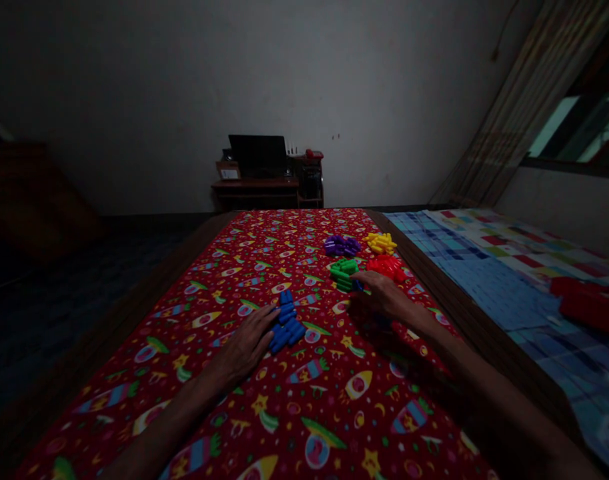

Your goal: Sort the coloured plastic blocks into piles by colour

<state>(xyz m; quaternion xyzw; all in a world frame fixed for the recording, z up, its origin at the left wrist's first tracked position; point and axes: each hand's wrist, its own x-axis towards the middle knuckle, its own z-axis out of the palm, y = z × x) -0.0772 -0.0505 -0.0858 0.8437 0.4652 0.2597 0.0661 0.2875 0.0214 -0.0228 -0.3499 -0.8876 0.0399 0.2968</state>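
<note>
My left hand (249,339) lies with stretched fingers on the red patterned cloth, fingertips against a small pile of blue plastic pieces (287,327). My right hand (384,293) reaches further forward on the right, fingers curled down and closed at a dark blue piece (357,285); the grip is partly hidden by the hand. Just left of these fingertips is a pile of green pieces (344,273). Red pieces (387,267) lie right behind the hand. Beyond them are a purple pile (341,245) and a yellow pile (381,243).
The cloth (264,413) covers a long table with brown edges (504,347). To the right is a bed surface with plaid bedding (484,267) and a red fabric item (589,303). A dark monitor (258,155) stands on a desk by the far wall. The room is dim.
</note>
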